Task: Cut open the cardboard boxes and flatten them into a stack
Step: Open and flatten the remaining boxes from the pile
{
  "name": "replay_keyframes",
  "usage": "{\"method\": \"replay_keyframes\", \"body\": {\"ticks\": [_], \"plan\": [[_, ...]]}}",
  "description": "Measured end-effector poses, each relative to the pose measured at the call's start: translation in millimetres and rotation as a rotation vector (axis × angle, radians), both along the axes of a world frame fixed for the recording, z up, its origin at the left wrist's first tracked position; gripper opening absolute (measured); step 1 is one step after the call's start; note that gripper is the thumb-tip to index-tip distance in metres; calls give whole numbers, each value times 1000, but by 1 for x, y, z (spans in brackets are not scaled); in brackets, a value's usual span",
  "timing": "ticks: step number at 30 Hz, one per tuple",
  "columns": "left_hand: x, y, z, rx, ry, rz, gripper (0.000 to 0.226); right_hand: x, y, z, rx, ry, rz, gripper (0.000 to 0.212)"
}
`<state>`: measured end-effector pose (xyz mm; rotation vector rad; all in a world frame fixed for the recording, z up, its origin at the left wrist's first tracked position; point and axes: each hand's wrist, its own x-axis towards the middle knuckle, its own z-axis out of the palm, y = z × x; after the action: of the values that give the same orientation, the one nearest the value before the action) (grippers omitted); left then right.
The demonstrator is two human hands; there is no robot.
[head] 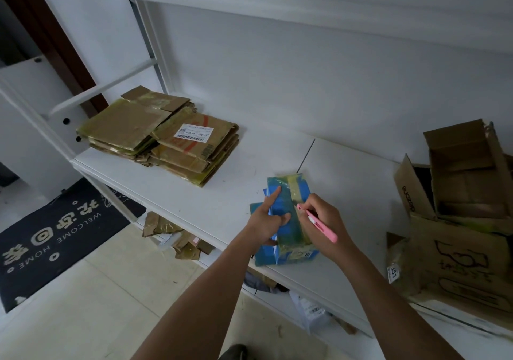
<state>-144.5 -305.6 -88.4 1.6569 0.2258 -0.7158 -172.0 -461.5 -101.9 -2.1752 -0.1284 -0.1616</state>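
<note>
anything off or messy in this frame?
Mostly tidy. Cardboard scraps lie loose on the floor under the white shelf. The flattened stack sits uneven, its sheets fanned out. The right hand holds a pink cutter on the blue box, steadied by the left hand.

One blue box — one pink cutter — two hands.

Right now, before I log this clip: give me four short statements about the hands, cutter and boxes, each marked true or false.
1. The right hand holds a pink cutter. True.
2. The left hand rests on the blue box. True.
3. The flattened cardboard stack lies on the floor. False: it lies on the white shelf.
4. The open brown boxes sit left of the blue box. False: they sit to its right.
</note>
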Motion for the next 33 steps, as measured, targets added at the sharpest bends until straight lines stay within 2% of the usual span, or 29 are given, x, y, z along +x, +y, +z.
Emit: {"method": "replay_keyframes", "body": {"ticks": [3, 12, 19, 20, 22, 26, 28, 30, 33], "plan": [[-1, 0, -2, 8, -16, 5, 69, -14, 0, 5, 4, 19, 5, 36], [-4, 1, -3, 31, -33, 7, 69, -43, 7, 2, -18, 14, 43, 19], [-6, -2, -2, 79, -56, 19, 68, -69, 6, -3, -35, -23, -36, 26], [-5, -3, -2, 85, -59, 24, 68, -74, 5, -4, -35, -36, -48, 23], [-6, -6, -2, 97, -68, 36, 68, -82, 3, -6, -23, -42, -58, 15], [-6, -9, -2, 121, -91, 60, 69, -102, -6, -3, 55, -35, -35, 18], [-4, -9, -3, 97, -83, 72, 70, -110, -13, 0, 169, -69, -102, 19], [-4, -14, -3, 89, -88, 60, 73, -110, -23, 2, 253, -139, -264, 18], [-11, -26, -3, 175, -142, 43, 84, -100, -30, -3, 313, -187, -466, 13]]}}
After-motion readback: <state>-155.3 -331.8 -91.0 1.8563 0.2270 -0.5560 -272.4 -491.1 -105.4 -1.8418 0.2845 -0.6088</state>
